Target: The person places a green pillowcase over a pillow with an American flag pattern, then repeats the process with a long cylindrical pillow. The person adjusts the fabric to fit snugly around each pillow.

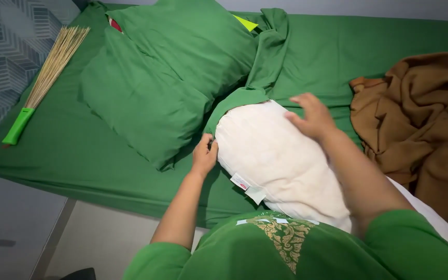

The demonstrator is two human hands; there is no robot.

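A bare cream pillow (281,161) lies on the green-sheeted bed (79,150), its far end tucked into a green pillowcase (257,78). The left hand (204,154) pinches the case's hem, fingers closed on it, while the right hand (311,115) presses flat, fingers spread, steadying the pillow. A cased pillow (167,72) lies beyond the fingertips.

We see one label only: a small care tag (248,187) sewn into the near left seam of the cream pillow (281,155), just right of the left hand (204,154). It is made of two short white flaps, the upper one bearing a small red mark, the lower one plain and hanging toward the near edge of the bed. Its print is too small to tell. We find no packages, signs or screens.
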